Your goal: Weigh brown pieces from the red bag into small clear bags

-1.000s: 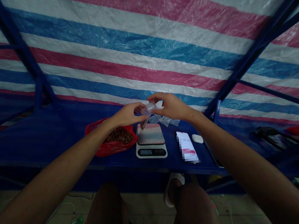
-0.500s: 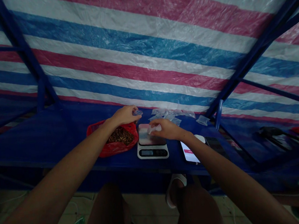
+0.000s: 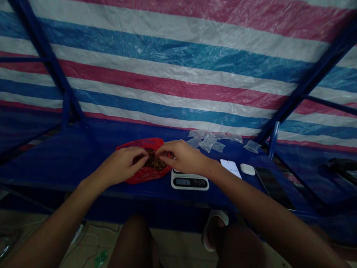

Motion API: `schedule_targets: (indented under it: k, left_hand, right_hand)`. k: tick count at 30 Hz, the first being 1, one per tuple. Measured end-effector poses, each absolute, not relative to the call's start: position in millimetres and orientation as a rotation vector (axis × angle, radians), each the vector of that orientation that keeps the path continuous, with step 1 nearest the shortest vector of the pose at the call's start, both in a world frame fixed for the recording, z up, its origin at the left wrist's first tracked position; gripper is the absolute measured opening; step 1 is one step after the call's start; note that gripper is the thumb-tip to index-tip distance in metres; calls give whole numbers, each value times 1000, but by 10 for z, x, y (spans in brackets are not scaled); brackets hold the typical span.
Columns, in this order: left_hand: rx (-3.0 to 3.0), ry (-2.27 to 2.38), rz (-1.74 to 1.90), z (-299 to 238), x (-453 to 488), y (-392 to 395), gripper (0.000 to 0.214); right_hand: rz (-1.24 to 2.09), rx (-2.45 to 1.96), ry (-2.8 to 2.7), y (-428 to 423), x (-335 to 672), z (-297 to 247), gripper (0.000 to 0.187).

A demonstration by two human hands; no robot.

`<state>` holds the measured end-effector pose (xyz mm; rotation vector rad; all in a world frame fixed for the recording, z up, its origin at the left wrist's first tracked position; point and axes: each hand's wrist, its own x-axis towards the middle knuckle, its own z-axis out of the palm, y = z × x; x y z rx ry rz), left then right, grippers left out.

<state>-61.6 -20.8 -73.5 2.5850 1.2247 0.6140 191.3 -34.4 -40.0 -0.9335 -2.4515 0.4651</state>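
Note:
A red plastic bag lies spread on the blue tabletop, full of small brown pieces like beans or nuts. My left hand reaches into it from the left, thumb and fingers pinched together over the pieces. From the right my right hand comes in, its fingertips pinched close to the left ones. What either hand pinches is too small and dark to make out. Under my right wrist stands a white digital kitchen scale, its display lit and its plate mostly hidden by the hand.
Several clear plastic bags lie behind the scale, one small bag apart. A phone with a lit screen, a white earbud case and a dark phone-like slab lie at right. Blue frame poles flank a striped tarp.
My right hand has moved left from above the scale to the red bag. The left hand has lowered into the bag. The clear plastic pieces they held no longer show clearly.

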Motion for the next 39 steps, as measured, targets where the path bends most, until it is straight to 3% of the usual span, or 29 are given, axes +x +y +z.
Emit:
schedule_targets:
  k: [5,10,14,21,26,39]
  left_hand:
    - [2588,1269,328,-816,-851,-561,31]
    - [2628,1201,130,-783,-741,-739,34]
    - [2632,1290,147,-803,-686,-718,40]
    - [2656,1518,364,-889,-614,-452,35]
    - [2613,1589,246,-967,-509,-265,55]
    - [2574,1512,348,-1015,-563,-88,23]
  right_hand:
    - [517,-851,-2614,-7,1428,-675,20]
    - [410,-970,-2839,290,1177,-792,42]
    - [333,-1033,-2860,329,1191,-732,29]
    - [173,-1312,-2872,245,1267,-619,31]
    - [182,-1327,-2821,188,1268,-558,33]
    - [432,-1193,-2587,200,1528,-505,21]
